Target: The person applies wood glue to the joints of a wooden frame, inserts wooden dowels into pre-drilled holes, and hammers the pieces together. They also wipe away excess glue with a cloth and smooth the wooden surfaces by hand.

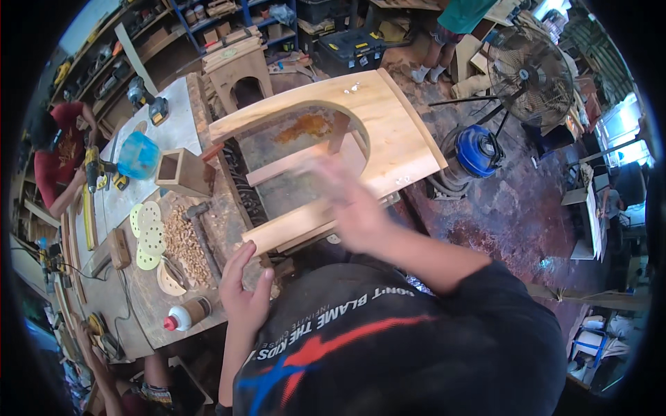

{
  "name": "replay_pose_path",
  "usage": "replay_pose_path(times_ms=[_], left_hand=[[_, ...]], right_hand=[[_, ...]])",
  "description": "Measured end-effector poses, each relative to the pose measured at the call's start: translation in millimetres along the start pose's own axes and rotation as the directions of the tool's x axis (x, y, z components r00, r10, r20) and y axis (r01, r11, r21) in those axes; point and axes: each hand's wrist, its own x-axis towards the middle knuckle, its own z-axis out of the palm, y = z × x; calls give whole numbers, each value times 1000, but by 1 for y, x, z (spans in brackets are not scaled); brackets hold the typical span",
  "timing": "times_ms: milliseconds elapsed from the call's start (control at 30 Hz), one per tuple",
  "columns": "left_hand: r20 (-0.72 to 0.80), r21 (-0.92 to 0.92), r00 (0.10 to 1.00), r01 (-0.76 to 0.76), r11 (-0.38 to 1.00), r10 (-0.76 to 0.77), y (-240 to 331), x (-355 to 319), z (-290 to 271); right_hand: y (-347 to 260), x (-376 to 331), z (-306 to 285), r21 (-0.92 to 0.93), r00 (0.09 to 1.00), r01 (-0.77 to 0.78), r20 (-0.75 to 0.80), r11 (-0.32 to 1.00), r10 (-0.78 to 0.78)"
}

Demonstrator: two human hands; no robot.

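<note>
A pale wooden panel with a large arched cutout [406,128] lies in front of me, with small white bits on its surface. My right hand [343,191] is over the panel's near arm, beside the cutout. It is smeared by motion, so I cannot make out its fingers or anything in them. My left hand [246,284] is at the panel's near left end, fingers and thumb apart, fingertips against or close to the wood. Left of it on the workbench [149,326] are a pile of small wooden pieces [184,246], a hammer [201,229] and a glue bottle with a red cap [187,314].
Perforated sanding discs [148,239], an open wooden box [184,173] and a blue translucent container [139,154] lie on the bench. A person in red [62,145] is beside a drill [92,166]. A blue shop vacuum [477,150] and a fan [531,76] stand right.
</note>
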Motion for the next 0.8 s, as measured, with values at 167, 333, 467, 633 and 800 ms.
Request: replay_pose_path(times_ms=[167, 333, 467, 633, 800], left_hand=[[22, 121, 999, 37, 992, -40, -9, 40, 62], [220, 531, 959, -271, 803, 179, -9, 114, 139], [435, 604, 888, -163, 780, -152, 1, 123, 154], [417, 614, 885, -107, 782, -207, 7, 125, 158], [363, 613, 897, -27, 789, -251, 6, 122, 158]], right_hand=[[122, -46, -139, -813, 997, 77, 59, 577, -49], [131, -48, -126, -640, 950, 309, 251, 704, -188], [151, -49, -178, -519, 914, 395, 300, 758, -271], [160, -46, -183, -523, 945, 327, 195, 787, -263], [165, -34, -200, -430, 856, 480, 418, 765, -303]])
